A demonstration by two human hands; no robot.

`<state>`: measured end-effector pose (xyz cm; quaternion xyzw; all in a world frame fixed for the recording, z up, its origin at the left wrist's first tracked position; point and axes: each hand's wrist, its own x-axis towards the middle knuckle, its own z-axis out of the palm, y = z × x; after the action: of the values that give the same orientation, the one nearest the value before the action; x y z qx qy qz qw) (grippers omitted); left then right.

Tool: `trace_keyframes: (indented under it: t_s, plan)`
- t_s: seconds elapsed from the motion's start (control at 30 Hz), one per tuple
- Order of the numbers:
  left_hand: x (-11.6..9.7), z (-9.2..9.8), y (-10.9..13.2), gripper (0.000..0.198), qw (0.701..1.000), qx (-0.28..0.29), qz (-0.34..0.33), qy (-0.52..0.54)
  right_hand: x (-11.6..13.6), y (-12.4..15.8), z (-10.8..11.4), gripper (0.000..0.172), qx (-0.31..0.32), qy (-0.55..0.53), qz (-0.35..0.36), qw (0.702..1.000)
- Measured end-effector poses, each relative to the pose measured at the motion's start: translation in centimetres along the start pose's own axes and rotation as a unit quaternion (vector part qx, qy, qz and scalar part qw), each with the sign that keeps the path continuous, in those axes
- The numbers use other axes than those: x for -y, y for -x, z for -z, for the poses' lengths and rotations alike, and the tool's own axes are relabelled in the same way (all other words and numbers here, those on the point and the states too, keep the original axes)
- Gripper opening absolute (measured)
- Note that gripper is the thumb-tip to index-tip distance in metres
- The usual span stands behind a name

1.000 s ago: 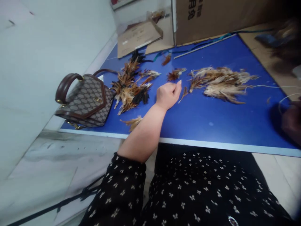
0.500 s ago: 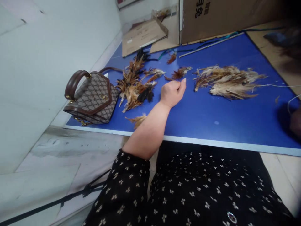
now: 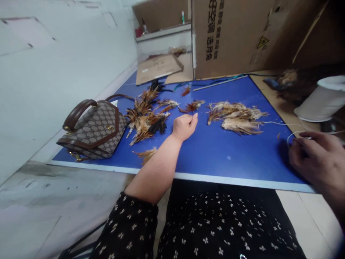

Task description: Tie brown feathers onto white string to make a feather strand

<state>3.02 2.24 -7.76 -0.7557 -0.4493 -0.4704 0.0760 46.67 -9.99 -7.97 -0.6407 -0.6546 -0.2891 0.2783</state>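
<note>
My left hand is closed on the blue tabletop with its thumb pressed against the fingers; anything inside is hidden. Just beyond it lies a small bunch of reddish-brown feathers. To its left sits a larger pile of brown and black feathers. A cream and brown feather bundle lies between my two hands. From that bundle a white string runs to the right. My right hand, near the table's right side, has its fingers curled and pinched on a loop of this string.
A patterned handbag stands at the left by the wall. Large cardboard box and flat cardboard pieces line the back. A thin stick lies before the box. A white spool-like cylinder stands at right.
The view has shifted up and to the right, so my right hand and the white cylinder now show. My left hand stays closed at about the same spot on the table.
</note>
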Motion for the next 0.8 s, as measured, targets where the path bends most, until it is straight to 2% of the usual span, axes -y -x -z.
trace_keyframes:
  t_s: [0.1,0.27,0.37,0.53,0.8]
  plan:
    - [-0.2,0.1,-0.1,0.063,1.0,-0.007,-0.01,0.007,0.5,-0.6,1.0,0.013,-0.007,-0.026,0.06,0.998]
    - [-0.2,0.1,-0.1,0.062,1.0,0.005,-0.011,0.01,0.7,-0.9,2.0,0.017,-0.007,-0.046,0.089,0.995]
    - [-0.2,-0.1,0.0,0.063,1.0,0.022,-0.005,0.004,0.5,-0.7,1.9,0.014,0.009,-0.065,0.087,0.994]
    - [-0.5,-0.3,0.1,0.063,0.999,0.045,-0.005,-0.002,0.1,-0.4,1.6,0.011,-0.014,-0.079,0.072,0.994]
    - [-1.1,-0.2,-0.1,0.062,0.999,0.028,0.005,0.021,0.3,-0.8,3.0,0.004,-0.036,-0.115,0.074,0.99]
